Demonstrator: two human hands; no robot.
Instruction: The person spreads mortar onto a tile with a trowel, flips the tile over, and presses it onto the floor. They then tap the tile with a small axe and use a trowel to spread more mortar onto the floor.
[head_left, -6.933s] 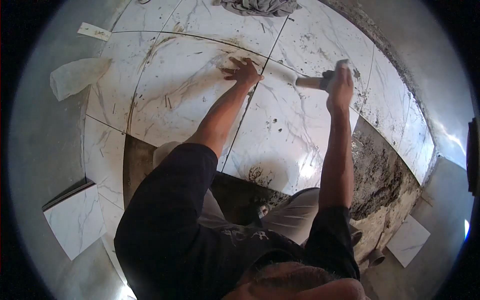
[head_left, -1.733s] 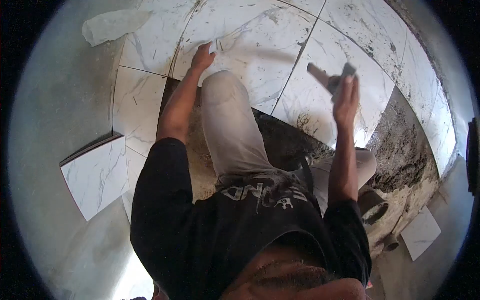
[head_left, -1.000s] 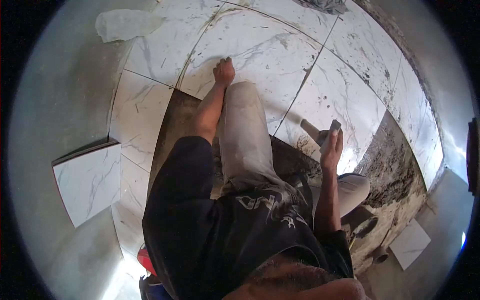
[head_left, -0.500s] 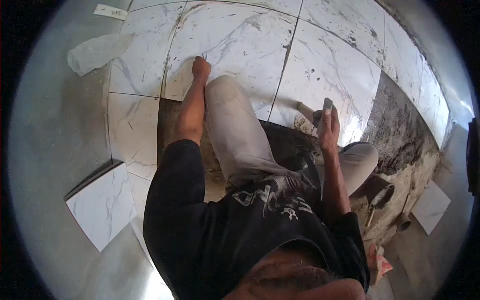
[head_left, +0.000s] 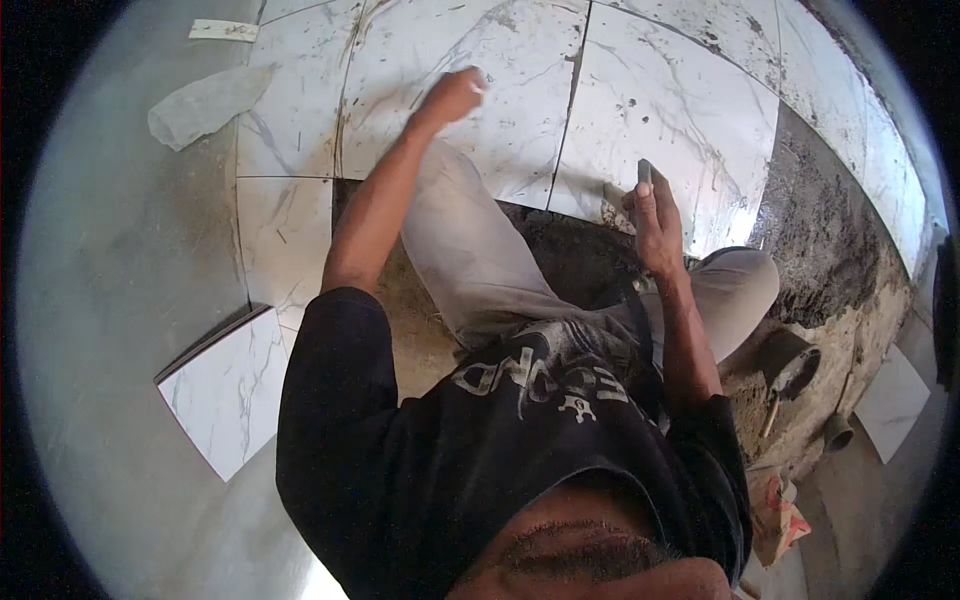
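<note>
My left hand (head_left: 452, 97) is closed, its fingers bunched together over the large white marbled floor tile (head_left: 520, 125) beyond my left knee. A small pale bit shows at its fingertips; I cannot tell what it is. My right hand (head_left: 660, 230) is wrapped round a grey bar-like tool (head_left: 644, 172), with the thumb lying along it. The tool's end sticks up past my fingers, in front of another marbled tile (head_left: 690, 110). Thin dark joints run between the tiles, and specks of dirt dot their surfaces.
Dark wet mortar (head_left: 815, 230) lies at the right, with more under my legs. A dark round container (head_left: 790, 365) stands by my right knee. A loose tile stack (head_left: 225, 395) lies at left, a clear plastic sheet (head_left: 205, 108) farther up, a torn bag (head_left: 778, 515) lower right.
My left hand has lifted from near the tile's lower left and moved up and to the right. My right hand keeps its hold on the grey tool. The view has shifted slightly.
</note>
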